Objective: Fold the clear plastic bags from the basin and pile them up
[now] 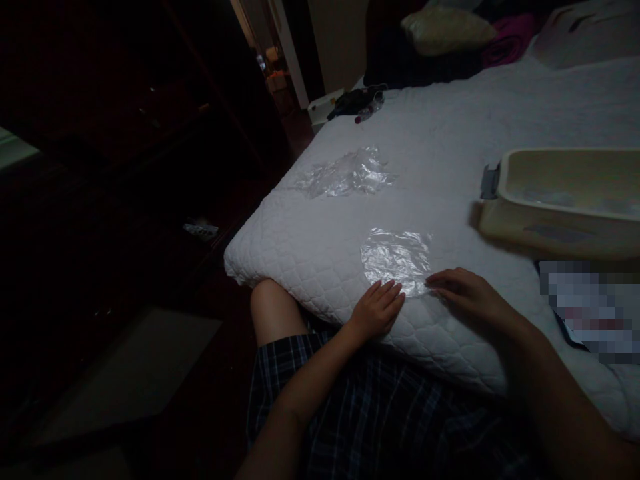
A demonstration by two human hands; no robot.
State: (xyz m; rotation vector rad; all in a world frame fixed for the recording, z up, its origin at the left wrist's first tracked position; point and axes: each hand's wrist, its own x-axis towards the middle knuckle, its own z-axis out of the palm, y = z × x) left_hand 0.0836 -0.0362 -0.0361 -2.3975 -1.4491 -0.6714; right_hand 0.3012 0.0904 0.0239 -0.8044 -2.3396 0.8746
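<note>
A clear, crinkled plastic bag [397, 255] lies flattened on the white quilted bed cover [310, 247], close to the bed's front edge. My left hand [379, 308] rests flat with fingers stretched out, its fingertips on the bag's near edge. At the bag's near right corner is my right hand [463, 290], thumb and fingers brought together in a pinch on the plastic. Farther back on the bed lies a loose heap of similar clear plastic bags [350, 175].
An open beige plastic bin [560, 223] with a grey latch stands on the right. Below it lies a blurred-out flat item [590, 310]. A pale pillow [447, 30] and a magenta rolled cloth [510, 40] lie at the back. Dark floor borders the bed's left side.
</note>
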